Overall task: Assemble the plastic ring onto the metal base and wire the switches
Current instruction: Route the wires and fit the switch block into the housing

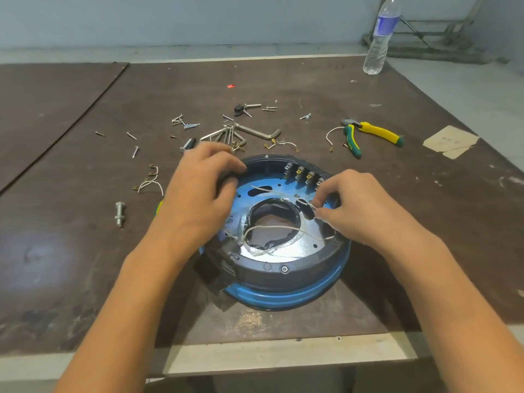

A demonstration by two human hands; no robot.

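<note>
A blue metal base (286,296) lies on the brown table with a black plastic ring (272,265) seated on top of it. Several switches (303,174) with brass terminals line the ring's far inner wall. White wires (272,229) loop across the base's middle hole. My left hand (198,191) grips the ring's left rim, fingers curled over the edge. My right hand (357,205) pinches a white wire (310,205) between thumb and forefinger, just below the switches.
Loose screws (185,124), hex keys (255,131), a bolt (119,213) and short wires with terminals (150,182) are scattered behind and left of the base. Yellow-green pliers (371,133) lie at the right. A water bottle (381,38) stands at the far right corner.
</note>
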